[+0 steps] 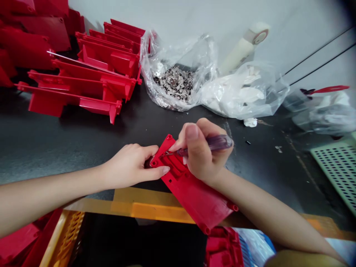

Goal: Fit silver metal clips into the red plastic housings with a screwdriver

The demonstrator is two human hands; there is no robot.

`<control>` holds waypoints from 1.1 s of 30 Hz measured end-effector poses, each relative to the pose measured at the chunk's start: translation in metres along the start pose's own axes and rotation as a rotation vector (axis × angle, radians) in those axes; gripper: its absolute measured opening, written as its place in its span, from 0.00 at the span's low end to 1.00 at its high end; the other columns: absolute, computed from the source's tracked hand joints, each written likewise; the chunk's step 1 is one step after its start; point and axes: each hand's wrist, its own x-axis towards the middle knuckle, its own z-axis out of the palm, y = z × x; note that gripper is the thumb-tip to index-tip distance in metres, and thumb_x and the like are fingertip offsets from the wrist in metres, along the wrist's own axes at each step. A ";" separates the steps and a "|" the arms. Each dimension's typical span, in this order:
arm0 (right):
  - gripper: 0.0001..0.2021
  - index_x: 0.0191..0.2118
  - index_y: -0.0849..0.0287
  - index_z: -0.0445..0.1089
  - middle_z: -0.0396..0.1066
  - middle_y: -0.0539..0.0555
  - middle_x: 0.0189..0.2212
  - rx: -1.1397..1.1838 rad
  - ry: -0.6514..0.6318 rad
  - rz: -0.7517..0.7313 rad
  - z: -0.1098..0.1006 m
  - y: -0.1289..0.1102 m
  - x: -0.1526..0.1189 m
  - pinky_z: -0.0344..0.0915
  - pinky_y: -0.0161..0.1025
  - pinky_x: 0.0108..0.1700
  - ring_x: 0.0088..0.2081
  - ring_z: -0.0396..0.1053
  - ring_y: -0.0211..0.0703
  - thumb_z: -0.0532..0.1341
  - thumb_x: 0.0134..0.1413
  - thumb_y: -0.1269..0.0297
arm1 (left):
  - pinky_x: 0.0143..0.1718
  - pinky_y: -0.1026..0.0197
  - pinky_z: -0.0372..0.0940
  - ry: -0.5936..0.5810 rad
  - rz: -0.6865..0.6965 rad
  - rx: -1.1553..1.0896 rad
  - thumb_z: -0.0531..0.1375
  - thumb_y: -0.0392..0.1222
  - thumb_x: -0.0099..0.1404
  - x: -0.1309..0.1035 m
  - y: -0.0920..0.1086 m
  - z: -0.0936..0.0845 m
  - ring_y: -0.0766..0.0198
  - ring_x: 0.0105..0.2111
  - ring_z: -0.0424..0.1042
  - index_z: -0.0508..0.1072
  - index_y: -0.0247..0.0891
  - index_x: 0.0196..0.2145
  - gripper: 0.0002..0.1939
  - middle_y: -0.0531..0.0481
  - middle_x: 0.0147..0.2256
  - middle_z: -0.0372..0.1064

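A flat red plastic part [191,196] lies slanted over the front edge of the dark table, with its narrow end towards the back. My left hand [136,165] pinches that end between thumb and fingers. Wrapped round the purple handle of a screwdriver-like tool [218,142] is my right hand [203,150]. The tool's thin shaft points left, its tip at a small metal spring [167,152] near the part's corner. Exactly how the tip meets the spring is too small to tell.
Red parts [80,85] stand in rows at the back left. An open plastic bag of small metal pieces [178,83] is behind my hands, beside a bag of white items [241,92]. A green perforated tray [338,159] is at right. Below the edge sits a yellow crate [65,237].
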 end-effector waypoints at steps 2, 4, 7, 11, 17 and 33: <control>0.20 0.19 0.58 0.56 0.57 0.45 0.15 0.030 0.027 0.013 0.001 -0.001 0.000 0.49 0.34 0.16 0.15 0.56 0.29 0.55 0.64 0.62 | 0.21 0.68 0.47 -0.005 0.002 0.008 0.57 0.56 0.63 0.000 -0.001 0.000 0.72 0.17 0.57 0.69 0.38 0.30 0.17 0.60 0.17 0.58; 0.20 0.19 0.58 0.58 0.59 0.46 0.15 0.079 0.060 0.040 0.002 -0.002 0.002 0.51 0.33 0.16 0.15 0.58 0.29 0.56 0.63 0.63 | 0.21 0.68 0.48 -0.018 0.008 0.012 0.56 0.57 0.63 0.001 -0.002 -0.001 0.71 0.17 0.57 0.70 0.38 0.31 0.18 0.60 0.17 0.59; 0.19 0.19 0.58 0.61 0.63 0.47 0.15 0.142 0.047 0.078 0.003 -0.003 0.006 0.54 0.31 0.16 0.16 0.59 0.29 0.56 0.63 0.62 | 0.21 0.68 0.48 -0.023 0.016 0.012 0.56 0.57 0.63 0.001 0.000 -0.001 0.72 0.16 0.57 0.70 0.38 0.31 0.18 0.60 0.17 0.59; 0.22 0.17 0.59 0.58 0.58 0.45 0.13 0.154 -0.063 0.170 -0.003 -0.015 0.012 0.51 0.30 0.15 0.14 0.55 0.27 0.58 0.61 0.60 | 0.21 0.68 0.47 -0.004 0.017 0.019 0.56 0.57 0.63 0.000 0.001 -0.001 0.71 0.16 0.56 0.70 0.38 0.30 0.18 0.60 0.16 0.57; 0.27 0.16 0.60 0.59 0.48 0.45 0.15 0.109 -0.271 0.242 -0.009 -0.035 0.013 0.52 0.33 0.19 0.18 0.57 0.30 0.52 0.63 0.50 | 0.21 0.67 0.48 0.006 0.012 0.029 0.56 0.57 0.63 0.000 0.000 0.001 0.70 0.18 0.59 0.68 0.38 0.28 0.19 0.59 0.18 0.59; 0.22 0.17 0.59 0.65 0.64 0.49 0.16 0.194 0.003 0.009 0.001 -0.012 -0.002 0.55 0.34 0.20 0.18 0.60 0.31 0.55 0.63 0.63 | 0.21 0.68 0.47 0.022 -0.005 -0.027 0.57 0.56 0.62 -0.001 0.003 0.000 0.72 0.17 0.56 0.63 0.38 0.25 0.19 0.60 0.17 0.56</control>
